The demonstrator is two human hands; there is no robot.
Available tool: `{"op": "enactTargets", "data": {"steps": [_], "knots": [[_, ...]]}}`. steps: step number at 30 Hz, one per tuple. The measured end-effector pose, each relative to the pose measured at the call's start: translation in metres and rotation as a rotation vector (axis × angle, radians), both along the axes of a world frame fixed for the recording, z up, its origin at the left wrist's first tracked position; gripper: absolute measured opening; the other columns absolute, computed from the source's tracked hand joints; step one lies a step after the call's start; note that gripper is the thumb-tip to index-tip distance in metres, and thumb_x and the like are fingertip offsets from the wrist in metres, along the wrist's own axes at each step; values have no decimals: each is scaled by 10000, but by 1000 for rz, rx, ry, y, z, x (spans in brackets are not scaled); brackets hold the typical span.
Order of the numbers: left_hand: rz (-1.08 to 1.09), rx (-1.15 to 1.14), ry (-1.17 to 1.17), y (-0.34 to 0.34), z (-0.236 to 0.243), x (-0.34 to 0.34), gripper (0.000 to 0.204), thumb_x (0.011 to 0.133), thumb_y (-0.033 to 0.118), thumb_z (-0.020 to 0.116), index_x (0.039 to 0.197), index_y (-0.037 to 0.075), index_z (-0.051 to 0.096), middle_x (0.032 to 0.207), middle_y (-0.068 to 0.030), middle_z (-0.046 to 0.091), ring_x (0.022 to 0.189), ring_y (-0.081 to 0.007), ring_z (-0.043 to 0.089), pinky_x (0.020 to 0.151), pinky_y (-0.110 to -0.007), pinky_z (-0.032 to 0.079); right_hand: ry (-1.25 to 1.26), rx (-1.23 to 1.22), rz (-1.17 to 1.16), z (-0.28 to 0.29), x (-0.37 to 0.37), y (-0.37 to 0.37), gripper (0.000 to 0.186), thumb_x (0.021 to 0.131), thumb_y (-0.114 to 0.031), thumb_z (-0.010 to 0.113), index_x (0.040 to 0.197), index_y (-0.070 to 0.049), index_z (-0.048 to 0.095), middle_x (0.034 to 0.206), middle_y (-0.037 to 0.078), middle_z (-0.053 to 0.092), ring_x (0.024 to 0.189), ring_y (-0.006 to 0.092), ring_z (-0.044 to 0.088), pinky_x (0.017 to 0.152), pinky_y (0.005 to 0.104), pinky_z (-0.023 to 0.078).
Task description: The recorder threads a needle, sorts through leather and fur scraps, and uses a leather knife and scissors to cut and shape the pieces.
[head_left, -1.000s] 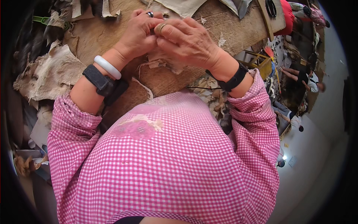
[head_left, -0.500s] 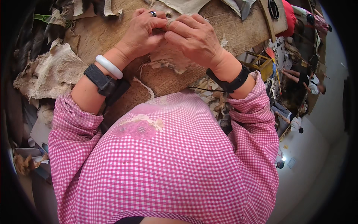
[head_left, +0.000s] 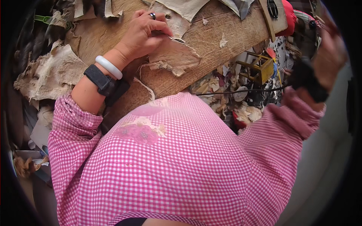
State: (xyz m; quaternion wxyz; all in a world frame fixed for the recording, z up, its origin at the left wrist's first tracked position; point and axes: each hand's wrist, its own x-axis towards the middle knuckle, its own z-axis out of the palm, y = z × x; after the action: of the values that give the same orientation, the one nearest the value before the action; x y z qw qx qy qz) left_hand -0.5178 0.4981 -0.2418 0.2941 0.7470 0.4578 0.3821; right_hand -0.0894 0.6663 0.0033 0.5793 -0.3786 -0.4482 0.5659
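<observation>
The table (head_left: 226, 49) is made of brown wood, and its top looks dull and rough, marked with fine lines. The small piece of hide (head_left: 175, 58) is dry and matt, and its edge is ragged. The big hide (head_left: 52, 73) is bumpy, creased and dull too. A shiny ring (head_left: 152, 16) that looks like metal is worn on the left hand (head_left: 145, 30). The bangle (head_left: 109, 67) is white, smooth and glossy. The wrist strap (head_left: 97, 78) is made of matt black cloth. The checked shirt (head_left: 181, 162) is made of soft, thin cloth. The brown tuft (head_left: 24, 167) looks fluffy, like hair. The green thing (head_left: 41, 18) looks like smooth plastic.
</observation>
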Motion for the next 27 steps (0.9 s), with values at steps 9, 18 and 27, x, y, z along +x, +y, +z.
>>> {"op": "enactTargets", "data": {"steps": [9, 18, 27], "knots": [[-26, 14, -12, 0, 1, -1, 130, 693, 83, 691, 794, 161, 713, 806, 37, 602, 872, -165, 571, 913, -350, 302, -965, 536, -1326, 213, 334, 60, 124, 838, -75, 621, 922, 3, 670, 877, 88, 683, 755, 182, 640, 653, 290, 524], [-41, -27, 0, 0, 5, 0, 132, 692, 87, 707, 800, 163, 714, 809, 33, 605, 867, -160, 574, 906, -341, 296, -1210, 392, 157, -102, -54, -42, 208, 919, -60, 547, 1098, -25, 647, 1038, 77, 649, 904, 148, 618, 839, 278, 488], [-22, -2, 13, 0, 7, 0, 120, 695, 115, 723, 802, 170, 718, 790, 35, 597, 843, -168, 577, 886, -351, 319, -899, 204, 445, -186, -211, -137, 79, 868, -32, 609, 933, -58, 644, 804, 80, 646, 727, 198, 630, 688, 302, 503]]}}
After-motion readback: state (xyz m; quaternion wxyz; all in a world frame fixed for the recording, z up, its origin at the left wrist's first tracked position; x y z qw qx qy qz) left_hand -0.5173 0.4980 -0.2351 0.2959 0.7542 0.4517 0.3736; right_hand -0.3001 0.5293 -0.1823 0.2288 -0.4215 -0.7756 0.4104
